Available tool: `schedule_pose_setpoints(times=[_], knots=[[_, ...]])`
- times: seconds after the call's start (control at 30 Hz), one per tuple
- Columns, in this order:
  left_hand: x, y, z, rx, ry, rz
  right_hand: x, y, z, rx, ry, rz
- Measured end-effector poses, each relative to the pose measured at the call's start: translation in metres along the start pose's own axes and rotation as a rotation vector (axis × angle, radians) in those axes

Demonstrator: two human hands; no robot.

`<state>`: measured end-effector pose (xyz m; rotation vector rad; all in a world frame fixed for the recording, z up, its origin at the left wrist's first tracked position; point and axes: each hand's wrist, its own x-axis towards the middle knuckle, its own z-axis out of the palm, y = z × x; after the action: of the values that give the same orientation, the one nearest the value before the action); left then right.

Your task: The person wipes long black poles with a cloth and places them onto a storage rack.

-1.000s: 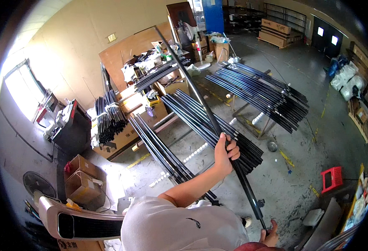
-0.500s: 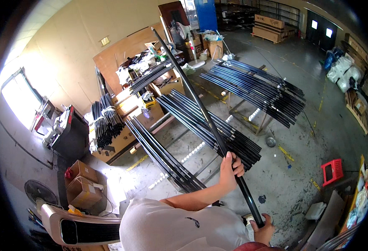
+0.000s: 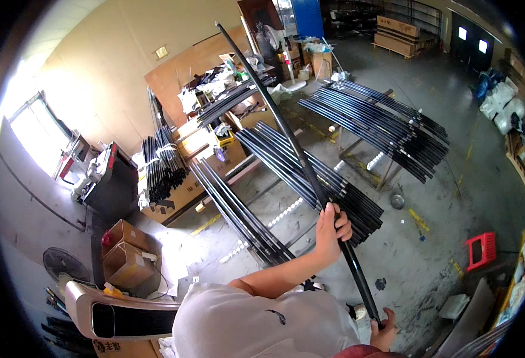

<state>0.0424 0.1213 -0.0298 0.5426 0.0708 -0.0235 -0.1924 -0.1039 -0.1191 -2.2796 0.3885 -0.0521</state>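
A long black pole [image 3: 286,128] slants across the view, its thin tip up at the far left and its thick butt end low on the right. My left hand [image 3: 332,231] is wrapped round its lower part, thumb and fingers closed. Down at the butt end, my right hand [image 3: 384,332] holds the pole between thumb and fingers; part of this hand is hidden by the shirt and sleeve. Beneath the pole, a rack carries a middle bundle of similar black poles [image 3: 274,158] and a nearer left group [image 3: 229,209].
More poles [image 3: 382,128] lie on a rack at the right. Tied black rods [image 3: 161,170] stand by a cluttered bench at the left. A red plastic stool [image 3: 481,250], a metal bowl [image 3: 397,201], cardboard boxes [image 3: 125,253] and a floor fan [image 3: 65,265] are around me.
My view has turned slightly, so the room sits farther right in the picture. Both hands stay at the pole; the fingers of my right hand have shifted a little at its end.
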Motion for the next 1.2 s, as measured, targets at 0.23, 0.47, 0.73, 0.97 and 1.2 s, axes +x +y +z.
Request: schedule_pose_setpoints(times=[0.23, 0.47, 0.73, 0.97, 1.2], knots=[[-0.024, -0.023, -0.012, 0.010, -0.049, -0.032, 0.024, -0.050, 0.022, 0.046, 0.094, -0.046], [-0.013, -0.031, -0.025, 0.250, -0.248, -0.112, 0.024, 0.061, 0.048, -0.109, 0.278, -0.029], [0.121, 0.113, 0.053, 0.210, -0.348, 0.110, -0.041, 0.236, 0.042, -0.414, 0.106, 0.215], [0.192, 0.234, 0.105, 0.154, -0.250, 0.562, -0.034, 0.253, 0.057, -0.421, 0.063, 0.343], [0.237, 0.348, 0.181, 0.076, -0.229, 0.752, -0.030, 0.253, 0.060, -0.401, 0.111, 0.384]])
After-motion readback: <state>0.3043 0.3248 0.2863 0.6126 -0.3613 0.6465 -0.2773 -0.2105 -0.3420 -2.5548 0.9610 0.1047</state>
